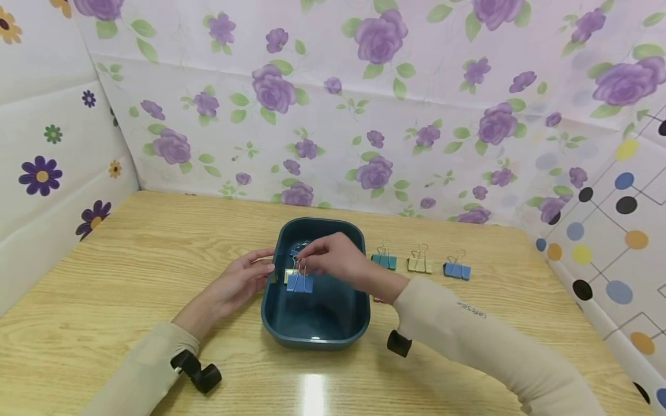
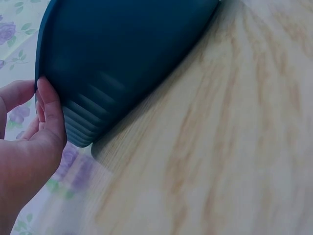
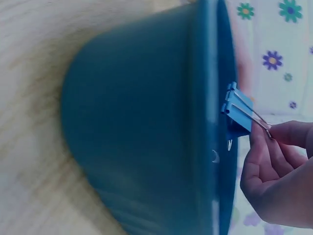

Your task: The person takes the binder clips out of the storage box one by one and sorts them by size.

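A dark teal plastic bin stands on the table. My left hand grips its left rim, the thumb and fingers on either side of the edge in the left wrist view. With thumb and fingertips my right hand pinches the wire handle of a blue binder clip, which hangs over the bin's opening. The right wrist view shows the same blue clip at rim height. Behind it, a yellow binder clip and another blue clip lie inside, partly hidden.
Right of the bin a teal binder clip, a yellow clip and a blue clip lie in a row on the wooden table. A red clip shows partly beneath my right wrist. Flowered sheets wall the back and left.
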A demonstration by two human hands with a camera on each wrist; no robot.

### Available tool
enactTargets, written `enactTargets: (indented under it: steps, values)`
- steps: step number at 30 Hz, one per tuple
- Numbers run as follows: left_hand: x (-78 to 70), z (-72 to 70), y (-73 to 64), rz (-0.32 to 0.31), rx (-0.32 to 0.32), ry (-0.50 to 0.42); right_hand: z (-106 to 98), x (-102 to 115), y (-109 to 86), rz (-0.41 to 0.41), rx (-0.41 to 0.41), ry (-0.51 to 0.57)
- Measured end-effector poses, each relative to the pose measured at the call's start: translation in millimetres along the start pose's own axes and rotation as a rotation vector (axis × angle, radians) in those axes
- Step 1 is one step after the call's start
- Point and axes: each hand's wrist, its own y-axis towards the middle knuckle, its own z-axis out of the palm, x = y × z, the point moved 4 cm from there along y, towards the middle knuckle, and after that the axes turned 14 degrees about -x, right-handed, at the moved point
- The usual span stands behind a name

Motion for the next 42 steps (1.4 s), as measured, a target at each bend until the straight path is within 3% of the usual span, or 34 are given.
enactTargets:
  steps: [6, 20, 34, 42]
  values:
    - [-0.2, -0.6, -0.4, 0.007, -0.006, 0.009, -20, 4, 1.8, 0.0, -0.098, 0.055]
    - [0.3, 0.9, 0.0, 0.008, 0.004, -0.004, -68, -13, -5.6, -0.026, -0.199, 0.093]
    - [2.4, -0.3, 0.6, -0.002, -0.011, -0.003, -107, -48, -22.1, -0.082, -0.273, -0.057]
    - [2.5, -0.6, 0.7, 0.011, 0.009, -0.007, -131, -76, -30.7, -0.025, -0.312, -0.104]
